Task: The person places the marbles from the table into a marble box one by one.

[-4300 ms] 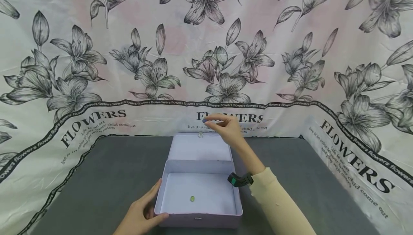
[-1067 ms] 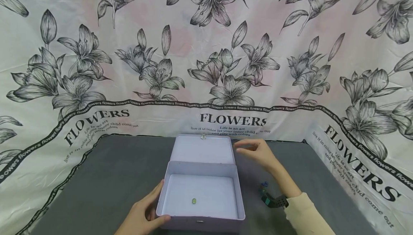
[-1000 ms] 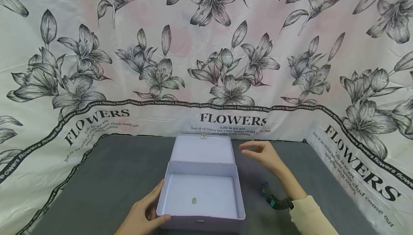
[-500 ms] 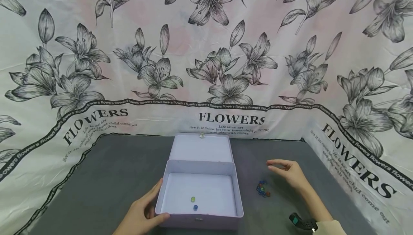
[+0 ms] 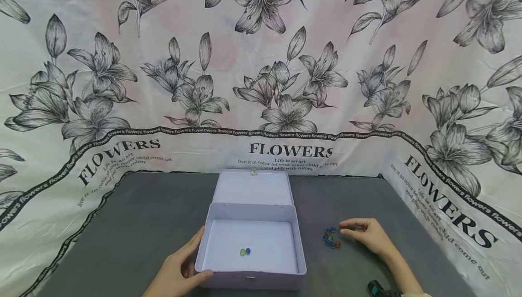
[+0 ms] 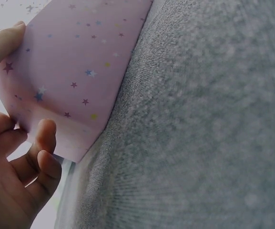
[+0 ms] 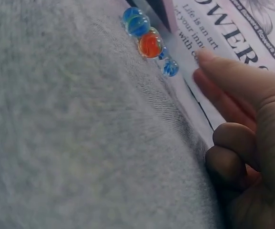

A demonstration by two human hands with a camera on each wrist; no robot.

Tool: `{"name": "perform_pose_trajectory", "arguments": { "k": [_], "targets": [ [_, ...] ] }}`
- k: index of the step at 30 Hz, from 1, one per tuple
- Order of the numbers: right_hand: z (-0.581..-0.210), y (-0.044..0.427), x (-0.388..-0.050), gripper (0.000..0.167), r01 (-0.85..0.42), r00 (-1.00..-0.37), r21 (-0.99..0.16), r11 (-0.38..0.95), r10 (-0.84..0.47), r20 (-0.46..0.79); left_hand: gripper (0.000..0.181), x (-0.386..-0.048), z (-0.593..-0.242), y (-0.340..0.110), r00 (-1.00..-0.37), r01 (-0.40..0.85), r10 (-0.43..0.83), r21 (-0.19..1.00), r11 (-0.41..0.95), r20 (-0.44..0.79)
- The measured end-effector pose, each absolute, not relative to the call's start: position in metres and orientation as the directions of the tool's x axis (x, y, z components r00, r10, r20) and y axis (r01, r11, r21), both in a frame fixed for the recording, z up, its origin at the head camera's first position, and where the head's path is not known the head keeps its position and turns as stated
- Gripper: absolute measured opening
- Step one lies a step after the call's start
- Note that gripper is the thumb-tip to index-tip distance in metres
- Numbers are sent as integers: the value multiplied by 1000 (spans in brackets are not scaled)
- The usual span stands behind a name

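Observation:
A lilac tin box [image 5: 250,273] with stars on its outer wall stands with its lid [image 5: 253,188] tipped back. My left hand [image 5: 176,265] grips its front left corner, thumb at the front, as the left wrist view also shows. On the box floor a green marble [image 5: 242,252] and a blue marble [image 5: 248,251] lie side by side. Right of the box, several blue, green and orange marbles [image 5: 329,238] sit in a cluster. Just beyond their right side hovers my right hand [image 5: 369,234], thumb and forefinger apart with nothing between them. An orange marble [image 7: 150,44] shows clearly in the right wrist view.
Grey cloth [image 5: 155,224] covers the table. A white flower-printed curtain [image 5: 261,84] hangs behind it and wraps round both sides. The raised lid reaches close to the curtain. A black band [image 5: 377,289] is on the right wrist.
My right hand, which held a blue marble above the box, has let it go and come down right of the cluster. The blue marble has rolled against the green one. The left hand stays put.

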State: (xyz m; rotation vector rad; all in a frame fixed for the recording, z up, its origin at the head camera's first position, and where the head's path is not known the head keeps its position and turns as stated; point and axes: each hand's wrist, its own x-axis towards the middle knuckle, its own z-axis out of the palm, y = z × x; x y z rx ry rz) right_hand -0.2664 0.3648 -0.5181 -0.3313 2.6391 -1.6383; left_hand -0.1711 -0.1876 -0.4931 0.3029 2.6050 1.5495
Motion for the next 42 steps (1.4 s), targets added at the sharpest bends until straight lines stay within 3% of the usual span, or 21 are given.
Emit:
{"name": "perform_pose_trajectory", "arguments": {
  "k": [15,24,33,42],
  "targets": [
    [-524,365,-265,13,-314,-928,-863,396,-318,192,95,-171,-494,-188,-973,145,229,868,475,37],
    [-524,367,-268,12,-426,-851,-845,322,-460,254,94,-170,-493,-188,-975,138,219,872,470,36],
    [-523,365,-269,15,-460,-790,-859,224,-545,280,94,-170,-494,-188,-977,136,210,875,464,41],
    [-526,363,-269,16,-479,-787,-843,246,-546,288,94,-170,-494,-188,-974,147,219,879,453,50]
  ]
}}
